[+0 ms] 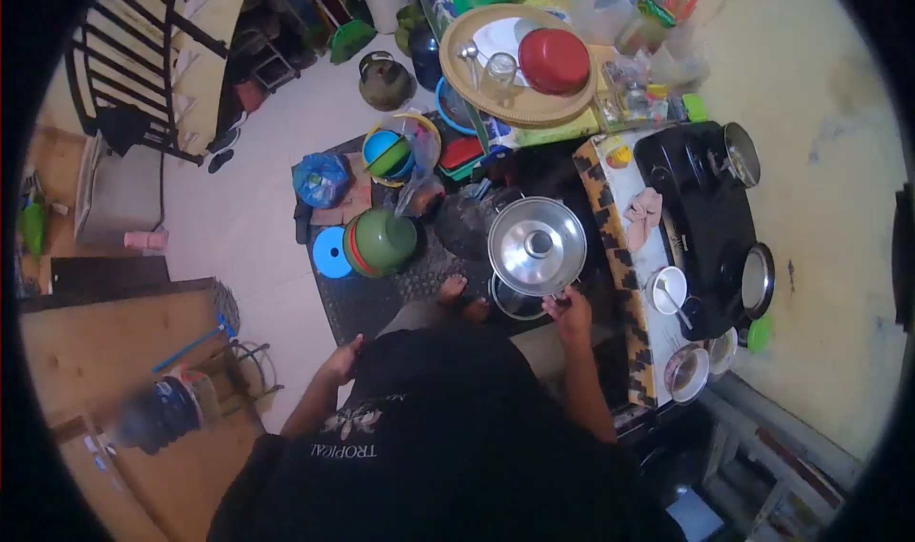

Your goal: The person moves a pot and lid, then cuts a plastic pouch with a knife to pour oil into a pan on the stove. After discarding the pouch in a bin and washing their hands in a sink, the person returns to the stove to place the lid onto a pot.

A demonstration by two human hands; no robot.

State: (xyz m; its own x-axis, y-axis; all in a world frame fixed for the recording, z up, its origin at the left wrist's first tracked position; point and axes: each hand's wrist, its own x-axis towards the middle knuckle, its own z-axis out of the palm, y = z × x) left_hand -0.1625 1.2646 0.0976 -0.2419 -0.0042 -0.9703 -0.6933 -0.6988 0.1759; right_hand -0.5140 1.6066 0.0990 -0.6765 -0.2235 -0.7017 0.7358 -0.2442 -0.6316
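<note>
My right hand is closed at the near rim of a shiny metal pot with a domed lid on it, where a side handle sits. Under the pot's near side, a round metal ring or stand partly shows. My left hand is beside my left leg, away from the pot; its fingers are partly hidden, and nothing shows in it. Left of the pot lies a dark round pan-like object.
Stacked green and red basins sit on the dark mat, near a blue round lid. A counter on the right bears a black stove and a white cup. A tray with a red bowl stands ahead.
</note>
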